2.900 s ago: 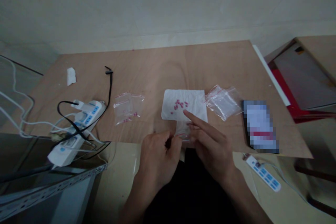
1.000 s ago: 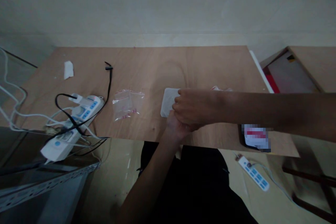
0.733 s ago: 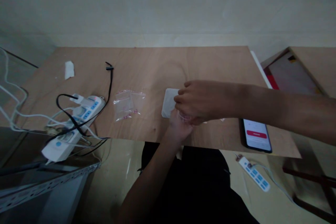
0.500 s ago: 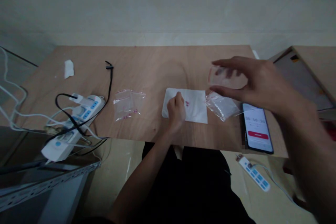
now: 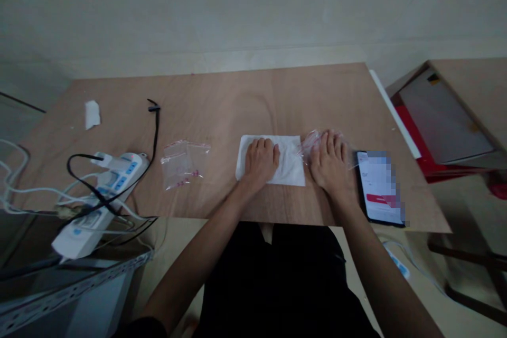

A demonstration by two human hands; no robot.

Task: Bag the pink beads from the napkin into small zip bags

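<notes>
My left hand (image 5: 260, 162) lies palm down on a white sheet (image 5: 292, 161), fingers lying forward and thumb a little apart. It covers the middle of the sheet, so what is under the palm is hidden. To the right, my right hand (image 5: 331, 161) rests palm down on a small heap of clear plastic zip bags (image 5: 310, 142), with its fingers spread over them. Left of the sheet lie flat clear zip bags (image 5: 176, 166) with small red-pink bits in their lower part.
A phone (image 5: 380, 190) lies right of my right hand near the table's front edge. At the left, a power strip (image 5: 99, 206) carries tangled cables, one black cable (image 5: 157, 132) reaching onto the table (image 5: 222, 100). A white scrap (image 5: 92, 114) lies at the back left.
My right hand has come down from above the table, where it held a clear zip bag, onto the bag heap. My left hand has gone from a pinch to lying flat on the sheet.
</notes>
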